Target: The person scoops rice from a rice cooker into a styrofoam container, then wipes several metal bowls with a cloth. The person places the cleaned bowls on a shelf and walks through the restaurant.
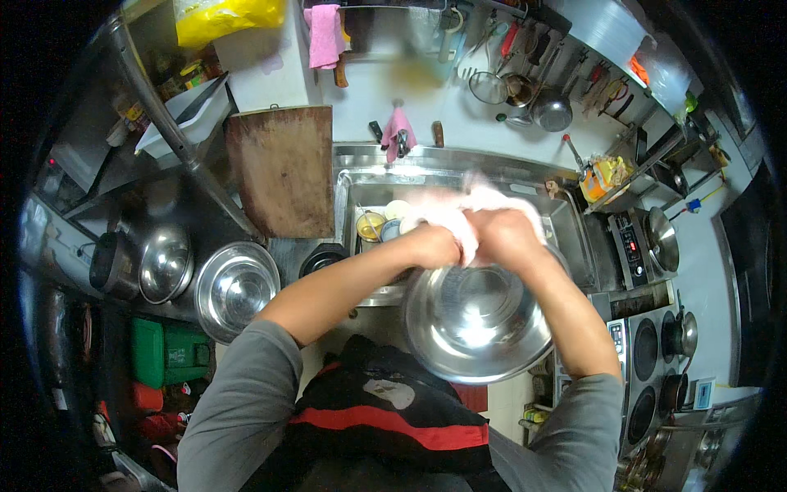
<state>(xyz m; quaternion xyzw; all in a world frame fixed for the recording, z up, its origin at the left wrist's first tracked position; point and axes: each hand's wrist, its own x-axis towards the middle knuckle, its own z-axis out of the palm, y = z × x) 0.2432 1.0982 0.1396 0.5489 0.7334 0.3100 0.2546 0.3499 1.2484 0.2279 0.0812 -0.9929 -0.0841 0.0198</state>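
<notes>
A pale cloth [492, 200], blurred by motion, is gripped in both of my hands above the sink [363, 178]. My left hand [438, 246] is closed on its near left part, and my right hand [507, 237] bunches it on the right, close beside the left. Just below and nearer to me is a large stainless-steel basin [479, 320], tilted, with its shiny inside showing. What supports the basin cannot be made out. Several bowls and cups, among them a yellow cup [370, 226], sit in the sink behind my left forearm.
A wooden cutting board [283, 172] stands left of the sink. Further left is another steel basin [237, 289]. A pink cloth [398, 132] hangs over the faucet. Strainers and ladles [550, 111] hang on the wall. An induction cooker [628, 246] lies to the right.
</notes>
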